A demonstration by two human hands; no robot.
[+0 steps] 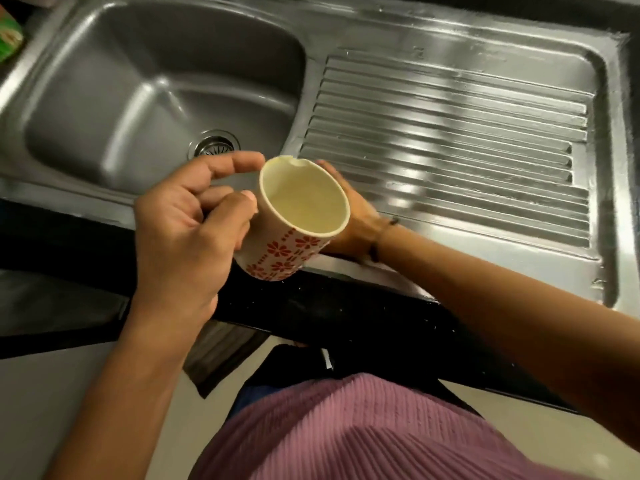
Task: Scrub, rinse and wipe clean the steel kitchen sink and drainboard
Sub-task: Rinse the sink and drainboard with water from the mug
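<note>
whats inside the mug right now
The mug looks empty: only its pale cream inner wall shows, with a chip in the far rim. Its very bottom is blurred, so a film of water cannot be ruled out.

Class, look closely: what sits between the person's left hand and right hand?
In the head view, a mug with red flowers: left hand at its side, right hand behind it.

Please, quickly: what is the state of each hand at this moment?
Left hand: holding the mug by its near side, index finger straight above the rim.
Right hand: behind the mug, touching it; whether it grips cannot be told.
</note>
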